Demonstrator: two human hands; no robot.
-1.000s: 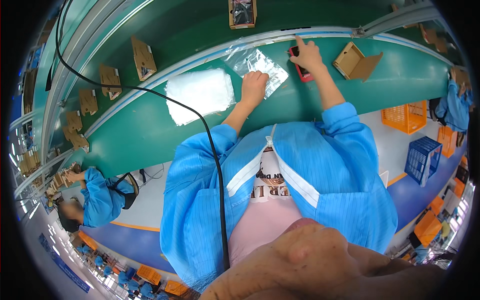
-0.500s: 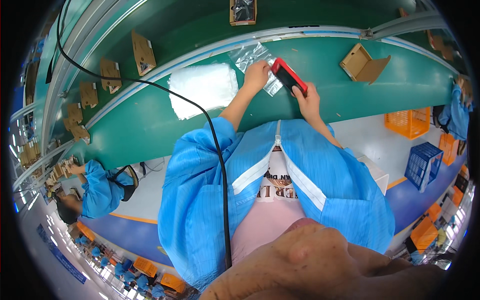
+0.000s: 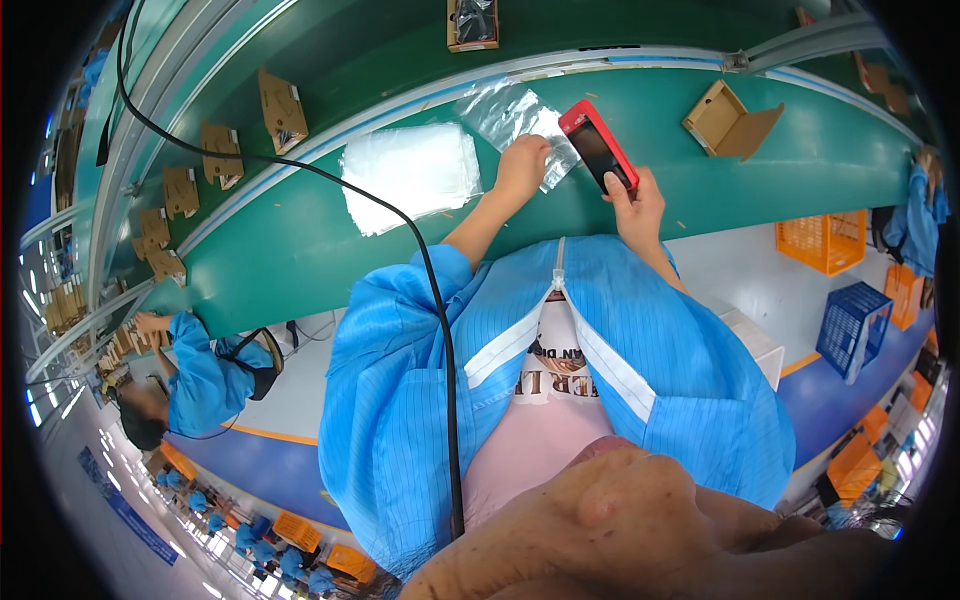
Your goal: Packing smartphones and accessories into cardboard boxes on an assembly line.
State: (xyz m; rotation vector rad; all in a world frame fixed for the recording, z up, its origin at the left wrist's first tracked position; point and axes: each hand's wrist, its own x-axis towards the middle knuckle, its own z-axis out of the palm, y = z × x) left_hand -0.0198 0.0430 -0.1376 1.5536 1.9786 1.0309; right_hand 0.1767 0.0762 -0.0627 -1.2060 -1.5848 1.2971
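Note:
My right hand [image 3: 640, 207] grips the lower end of a red handheld device [image 3: 600, 148] with a dark screen, its thumb along the near edge. The device is tilted, its far end leaning left, above the green bench. Just left of it, my left hand [image 3: 523, 168] is closed with fingers curled over a clear plastic bag [image 3: 507, 112], pinching its near part. The bag lies crumpled and shiny on the bench, partly covered by that hand. Left of my left hand lies a stack of clear plastic bags [image 3: 410, 175].
An open cardboard box [image 3: 722, 125] sits at the right of the bench [image 3: 300, 240]. Beyond a metal rail, more boxes [image 3: 282, 108] stand on a green belt. A black cable [image 3: 400, 212] hangs across the view. A co-worker [image 3: 205, 370] is at left; orange crates [image 3: 822, 242] stand at right.
My right hand has shifted right with the red device, whose far end has swung away from my left hand. My left hand has moved slightly right and nearer to me.

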